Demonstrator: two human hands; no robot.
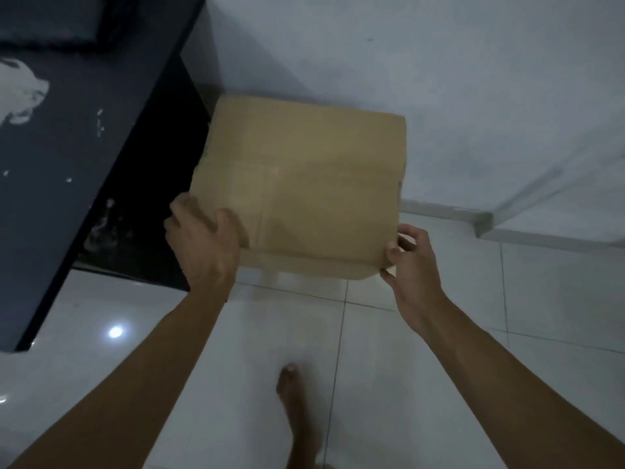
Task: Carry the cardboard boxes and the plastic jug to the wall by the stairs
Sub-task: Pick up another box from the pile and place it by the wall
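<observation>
So I'm holding this cardboard box (301,184) out in front of me with both hands, looking pretty much straight down on its plain brown top. My left hand (203,238) is gripping the near left corner, thumb lying over the top face and the fingers wrapping down the side where I can't see them. My right hand (411,265) is pinching the near right corner, thumb on the top edge and fingers curling underneath. The box is sitting right up against the white wall (439,79) on its far side, and its left edge is running just beside the dark stair block (84,164), which has some pale scuffs and splotches on its top surface. Honestly I can't tell if the box is already resting on the floor or hanging a bit above it, the light's pretty dim here. The floor (372,367) is glossy white tile, with a bright lamp reflection showing on the left side. One bare foot (294,401) is stepping forward between my arms, a little blurry. No sign of the plastic jug or any other box in this shot.
</observation>
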